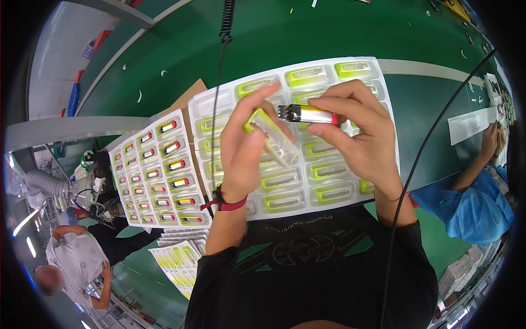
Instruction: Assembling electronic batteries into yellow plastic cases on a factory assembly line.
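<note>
Two hands meet above the white tray (383,77) at the desk's (329,33) near edge. Our left hand (246,148) is closed around a clear case (276,140) with a yellow-green end, tilted, its fingers wrapped over the case's side. Our right hand (361,131) pinches a lighter (307,114), held level, its metal head pointing left and just touching the case's upper end. Under both hands the tray's pockets hold yellow-green cases lying flat. Left of it, at the desk's left edge, a second tray (156,170) carries rows of lighters. Farther off, a black coiled cord (226,22) hangs over the green desk.
</note>
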Demonstrator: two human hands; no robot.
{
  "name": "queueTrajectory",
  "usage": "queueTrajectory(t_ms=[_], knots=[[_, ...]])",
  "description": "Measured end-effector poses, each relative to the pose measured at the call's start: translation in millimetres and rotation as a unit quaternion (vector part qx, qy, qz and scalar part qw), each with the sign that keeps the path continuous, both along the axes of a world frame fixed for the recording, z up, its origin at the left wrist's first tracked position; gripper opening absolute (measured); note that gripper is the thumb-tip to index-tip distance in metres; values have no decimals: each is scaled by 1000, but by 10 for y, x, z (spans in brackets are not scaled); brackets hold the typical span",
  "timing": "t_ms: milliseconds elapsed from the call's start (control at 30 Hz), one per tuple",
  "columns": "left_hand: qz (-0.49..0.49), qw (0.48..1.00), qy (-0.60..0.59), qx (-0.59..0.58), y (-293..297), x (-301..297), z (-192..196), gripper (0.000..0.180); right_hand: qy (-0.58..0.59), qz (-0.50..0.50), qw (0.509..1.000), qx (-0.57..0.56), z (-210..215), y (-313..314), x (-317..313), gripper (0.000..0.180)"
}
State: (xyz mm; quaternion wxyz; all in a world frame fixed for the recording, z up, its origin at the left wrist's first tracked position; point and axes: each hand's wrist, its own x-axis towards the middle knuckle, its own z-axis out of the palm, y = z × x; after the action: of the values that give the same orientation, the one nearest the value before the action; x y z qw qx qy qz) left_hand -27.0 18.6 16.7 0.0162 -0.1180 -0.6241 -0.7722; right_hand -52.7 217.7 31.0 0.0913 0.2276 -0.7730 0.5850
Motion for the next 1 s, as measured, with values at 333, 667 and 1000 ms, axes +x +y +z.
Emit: queueTrajectory(t_ms=[333,667,1000], knots=[[31,999,3,-44,-87,141,-102,61,39,-3,993,112,93,124,180,35],[-23,997,-15,68,-5,159,-248,40,57,36,985,157,122,146,171,34],[-32,997,-11,76,-18,149,-290,34,9,39,992,123,18,94,149,36]])
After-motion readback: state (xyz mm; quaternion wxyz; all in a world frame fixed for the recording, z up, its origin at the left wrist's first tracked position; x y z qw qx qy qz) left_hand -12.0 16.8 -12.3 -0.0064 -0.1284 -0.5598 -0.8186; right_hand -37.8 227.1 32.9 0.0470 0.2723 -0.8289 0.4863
